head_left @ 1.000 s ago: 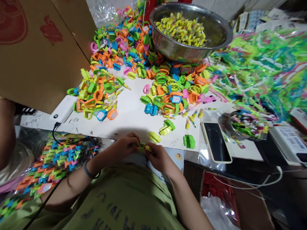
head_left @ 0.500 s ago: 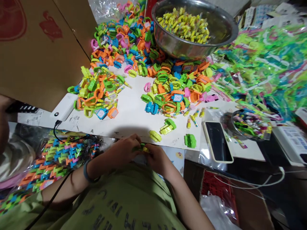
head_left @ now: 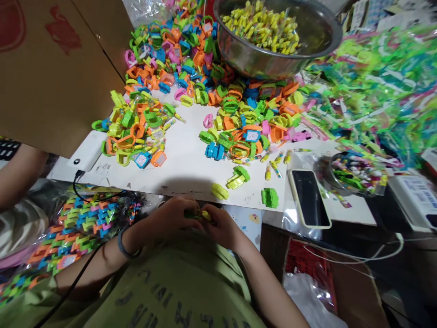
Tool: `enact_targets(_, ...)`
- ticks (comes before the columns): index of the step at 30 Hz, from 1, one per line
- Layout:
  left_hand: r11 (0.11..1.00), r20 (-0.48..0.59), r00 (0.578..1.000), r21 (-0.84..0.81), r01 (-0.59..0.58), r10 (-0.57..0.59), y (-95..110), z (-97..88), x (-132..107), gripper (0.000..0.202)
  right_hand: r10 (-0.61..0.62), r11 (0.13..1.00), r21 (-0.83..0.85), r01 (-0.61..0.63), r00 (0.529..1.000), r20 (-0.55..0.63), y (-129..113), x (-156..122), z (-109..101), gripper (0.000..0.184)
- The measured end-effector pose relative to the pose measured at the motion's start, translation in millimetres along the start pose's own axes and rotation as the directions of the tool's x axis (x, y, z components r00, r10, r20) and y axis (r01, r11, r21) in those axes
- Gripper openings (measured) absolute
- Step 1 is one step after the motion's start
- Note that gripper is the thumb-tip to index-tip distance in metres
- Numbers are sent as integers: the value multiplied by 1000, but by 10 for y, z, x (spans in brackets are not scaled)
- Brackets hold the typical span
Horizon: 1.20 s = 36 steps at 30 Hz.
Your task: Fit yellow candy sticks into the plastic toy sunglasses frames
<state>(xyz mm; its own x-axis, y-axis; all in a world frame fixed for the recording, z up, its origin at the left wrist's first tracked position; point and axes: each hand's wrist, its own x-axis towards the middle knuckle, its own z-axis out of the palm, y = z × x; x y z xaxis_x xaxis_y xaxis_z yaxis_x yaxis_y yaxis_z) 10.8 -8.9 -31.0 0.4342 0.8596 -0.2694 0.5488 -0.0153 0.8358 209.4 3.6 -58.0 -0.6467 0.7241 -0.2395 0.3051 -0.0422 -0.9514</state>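
My left hand [head_left: 179, 213] and my right hand [head_left: 220, 224] meet in front of my shirt, just below the table's near edge. My left fingers are curled round a green toy watch [head_left: 191, 213], mostly hidden by the hand. Pinched in my right hand is a small yellow-ended tube [head_left: 206, 215], its tip pointing toward the watch. Just beyond my hands lie a yellow toy watch [head_left: 219, 192], a green and yellow pair [head_left: 238, 178] and a green toy watch [head_left: 270, 197]. Several small tubes [head_left: 275, 168] are scattered behind them.
A steel bowl [head_left: 273, 68] of yellow tubes stands at the back among heaped toy watches [head_left: 170, 50]. Another watch pile [head_left: 136, 130] sits left, near a white power bank [head_left: 88, 150] and a cardboard box [head_left: 58, 82]. Rightward lies a phone [head_left: 310, 198]. Another person's arm [head_left: 23, 171] shows far left.
The yellow-ended tube and the green watch show more clearly between my hands, which stay in nearly the same place. The other person's arm at the left has come further into view.
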Motion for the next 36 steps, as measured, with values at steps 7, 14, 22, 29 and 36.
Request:
enact_targets(7,997,11,997,-28,-70,71,-19,23,-60,31,1,984,177,-5,1000,23,-57,-5,42,14)
enact_targets(14,977,31,996,-202,-72,80,88,-38,-135,24,65,953,298,-49,997,-43,-85,2,95,26)
enact_targets(22,945,-49,998,-322,-63,49,48,41,-116,22,68,928,358,-108,990,122,-147,-79,8,35)
enact_targets(29,912,-85,990,-386,-140,115,118,53,-135,21,118,808,575,-128,992,55,-127,-93,123,36)
enact_targets(36,822,-31,996,-562,-87,84,125,83,-176,31,168,704,679,-209,978,126,-107,-112,165,44)
